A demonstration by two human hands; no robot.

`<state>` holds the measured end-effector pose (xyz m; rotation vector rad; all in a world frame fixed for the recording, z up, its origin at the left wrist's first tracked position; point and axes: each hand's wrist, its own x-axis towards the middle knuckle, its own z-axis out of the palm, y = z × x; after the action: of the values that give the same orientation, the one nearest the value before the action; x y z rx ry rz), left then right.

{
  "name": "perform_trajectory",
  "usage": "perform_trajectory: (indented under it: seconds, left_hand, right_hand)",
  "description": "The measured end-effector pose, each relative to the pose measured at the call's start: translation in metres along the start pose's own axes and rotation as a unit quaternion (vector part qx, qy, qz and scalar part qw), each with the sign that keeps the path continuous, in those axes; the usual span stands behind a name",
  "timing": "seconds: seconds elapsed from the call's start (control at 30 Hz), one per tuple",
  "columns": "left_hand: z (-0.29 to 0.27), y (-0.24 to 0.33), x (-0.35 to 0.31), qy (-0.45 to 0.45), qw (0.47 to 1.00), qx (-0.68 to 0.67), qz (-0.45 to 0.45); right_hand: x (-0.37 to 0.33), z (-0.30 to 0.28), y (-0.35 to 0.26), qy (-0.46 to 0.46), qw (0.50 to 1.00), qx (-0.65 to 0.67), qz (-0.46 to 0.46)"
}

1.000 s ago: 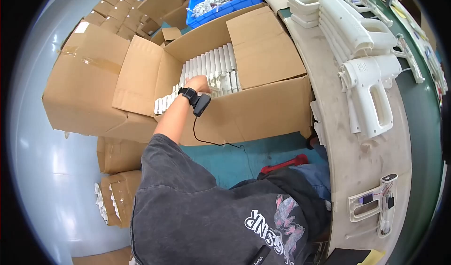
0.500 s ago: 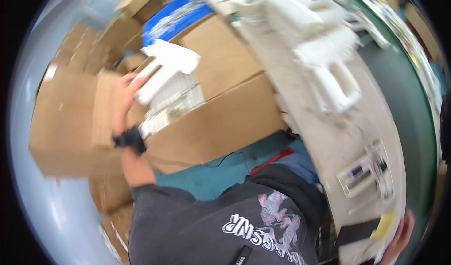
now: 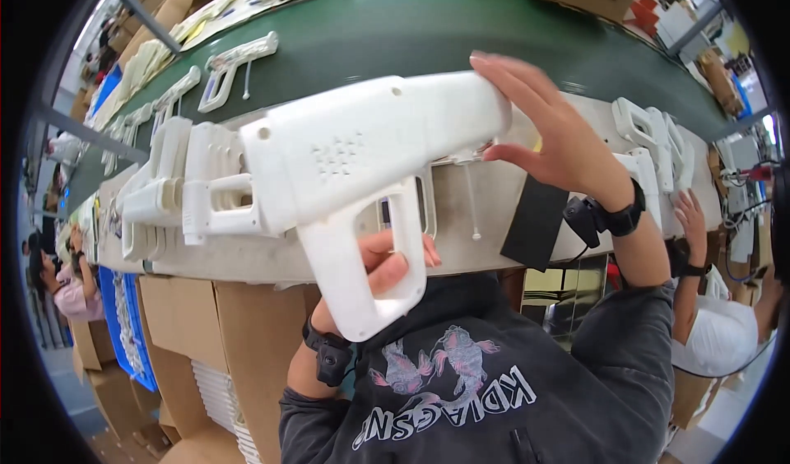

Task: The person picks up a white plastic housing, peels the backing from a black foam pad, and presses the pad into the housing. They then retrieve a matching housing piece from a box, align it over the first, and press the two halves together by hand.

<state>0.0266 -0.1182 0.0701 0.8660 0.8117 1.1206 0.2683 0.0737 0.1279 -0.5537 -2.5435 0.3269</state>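
Observation:
A large white gun-shaped plastic shell point(image 3: 370, 139) is held up over the bench, with small holes in its side and a looped handle. My left hand point(image 3: 383, 262) reaches through the loop, its fingers closed round the handle. My right hand point(image 3: 559, 131) clasps the shell's right end, thumb below and fingers above. Behind the shell, partly hidden, a white frame part point(image 3: 428, 201) lies on the bench. Further left stand stacked white shells point(image 3: 218, 180) of similar shape. A black flat pad point(image 3: 535, 221) lies below my right hand.
Beyond the bench point(image 3: 485, 250) runs a green conveyor belt point(image 3: 346, 44) carrying white gun-shaped frames point(image 3: 234, 65). An open carton point(image 3: 255, 324) with white pieces stands at lower left, near a blue tray point(image 3: 127, 324). Co-workers sit at both sides; one's hand point(image 3: 691, 221) is at right.
The view has swung from the carton to the bench. My left hand has brought a white shell from over the carton, and my right hand now holds its other end.

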Motion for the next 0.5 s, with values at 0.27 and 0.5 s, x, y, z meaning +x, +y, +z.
perform_trajectory:
  seconds: [0.27,0.5]
  left_hand:
    - [-0.016,-0.025,0.028,-0.026,0.996,0.003,-0.081]
    - [-0.092,-0.008,0.036,0.178,0.927,0.328,-0.018]
  right_hand:
    - [-0.026,0.034,0.031,0.028,0.996,0.063,0.056]
    - [-0.042,0.067,0.068,-0.016,0.987,0.114,0.113]
